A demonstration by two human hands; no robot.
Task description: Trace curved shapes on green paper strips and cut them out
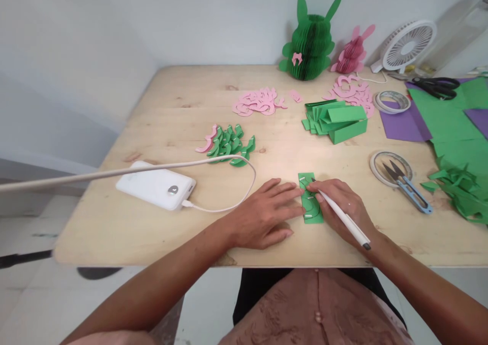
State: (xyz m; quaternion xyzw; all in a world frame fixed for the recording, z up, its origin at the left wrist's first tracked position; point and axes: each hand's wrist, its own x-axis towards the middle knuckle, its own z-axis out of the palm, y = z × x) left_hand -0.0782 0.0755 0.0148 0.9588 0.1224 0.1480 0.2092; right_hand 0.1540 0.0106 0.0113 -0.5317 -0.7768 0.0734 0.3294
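Observation:
A green paper strip (311, 214) lies near the table's front edge, with a curved dark outline and small pale marks on it. My left hand (263, 214) rests flat with fingers apart, its fingertips touching the strip's left side. My right hand (341, 202) grips a white pen (345, 218), whose dark tip meets the upper part of the strip. Beyond the left hand sits a pile of cut green paper shapes (229, 143) with pale marks, and curved pink pieces (208, 139) lie at its left.
A white power bank (156, 185) with a cable (213, 210) lies left. Blue thread snips (414, 192) rest on a tape roll (375, 169). Folded green strips (337, 120), pink cutouts (255, 102), black scissors (438, 87), a fan (408, 48) and a green honeycomb rabbit (310, 45) stand or lie farther back.

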